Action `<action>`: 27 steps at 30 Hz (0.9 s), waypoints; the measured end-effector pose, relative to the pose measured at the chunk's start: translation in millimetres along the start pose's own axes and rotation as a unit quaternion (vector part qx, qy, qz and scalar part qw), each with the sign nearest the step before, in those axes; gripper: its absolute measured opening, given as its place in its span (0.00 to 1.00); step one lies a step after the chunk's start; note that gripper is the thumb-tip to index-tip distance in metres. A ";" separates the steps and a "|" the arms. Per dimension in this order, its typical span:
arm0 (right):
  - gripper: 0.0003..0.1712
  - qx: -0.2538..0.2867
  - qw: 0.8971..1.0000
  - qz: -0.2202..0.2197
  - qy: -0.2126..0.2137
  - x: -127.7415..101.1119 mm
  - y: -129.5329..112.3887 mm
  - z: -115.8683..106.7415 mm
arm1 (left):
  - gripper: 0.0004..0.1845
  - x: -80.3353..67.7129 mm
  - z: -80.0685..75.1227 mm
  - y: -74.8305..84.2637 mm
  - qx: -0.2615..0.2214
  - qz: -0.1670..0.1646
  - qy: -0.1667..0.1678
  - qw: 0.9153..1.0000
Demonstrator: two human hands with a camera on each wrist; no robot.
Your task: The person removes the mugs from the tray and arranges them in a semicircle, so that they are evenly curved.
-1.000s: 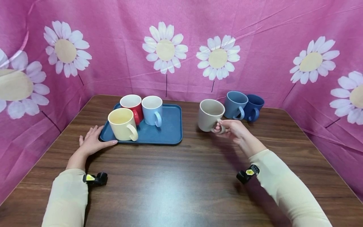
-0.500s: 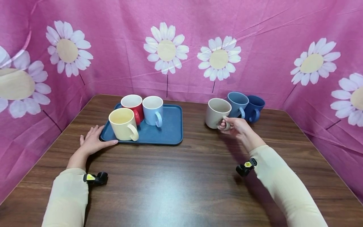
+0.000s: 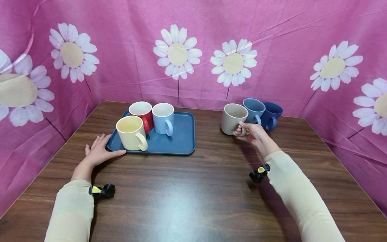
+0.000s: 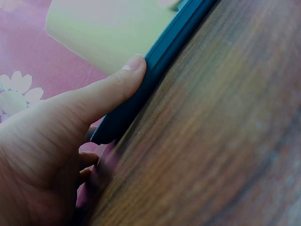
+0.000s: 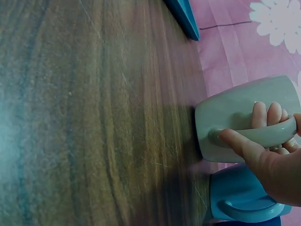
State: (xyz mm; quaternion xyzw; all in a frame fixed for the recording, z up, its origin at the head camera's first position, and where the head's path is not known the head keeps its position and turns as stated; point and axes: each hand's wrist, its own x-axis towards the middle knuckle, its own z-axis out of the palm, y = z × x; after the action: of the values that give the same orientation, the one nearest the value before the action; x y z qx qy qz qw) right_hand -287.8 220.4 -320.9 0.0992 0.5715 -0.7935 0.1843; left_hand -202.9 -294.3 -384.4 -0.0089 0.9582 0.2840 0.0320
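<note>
My right hand grips the handle of a beige mug, which stands on the wooden table right beside a light blue mug. In the right wrist view my fingers curl through the beige mug's handle, thumb on top. My left hand lies flat on the table with its thumb against the front left edge of the blue tray. The tray holds a yellow mug, a red mug and a pale blue mug.
A dark blue mug stands behind the light blue one at the back right. Pink cloth with daisies walls the table on three sides. The tray's right half is bare.
My right hand has carried the beige mug back and to the right, setting it on the table next to the light blue mug. The left hand has stayed put.
</note>
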 end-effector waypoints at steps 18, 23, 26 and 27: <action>0.18 0.023 1.000 0.001 0.013 3.9 -1.7 -0.2 | 0.54 0.9 0.3 -1.7 0.002 0.000 0.003 1.000; 0.16 0.025 0.999 -0.007 0.025 3.8 0.0 -0.6 | 0.54 1.0 0.5 -1.7 0.001 0.000 0.002 1.000; 0.15 0.024 0.999 -0.015 0.033 3.9 1.1 -1.1 | 0.54 1.4 0.8 -2.0 0.001 0.000 0.001 1.000; 0.14 0.023 0.999 -0.018 0.036 3.8 1.6 -1.1 | 0.54 1.6 0.8 -2.1 0.002 0.000 0.001 1.000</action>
State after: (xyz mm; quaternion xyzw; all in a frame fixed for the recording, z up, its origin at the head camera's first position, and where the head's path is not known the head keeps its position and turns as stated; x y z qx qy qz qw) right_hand -290.7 220.3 -324.1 0.1217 0.5609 -0.8055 0.1474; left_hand -204.3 -295.6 -386.3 -0.0090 0.9587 0.2825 0.0310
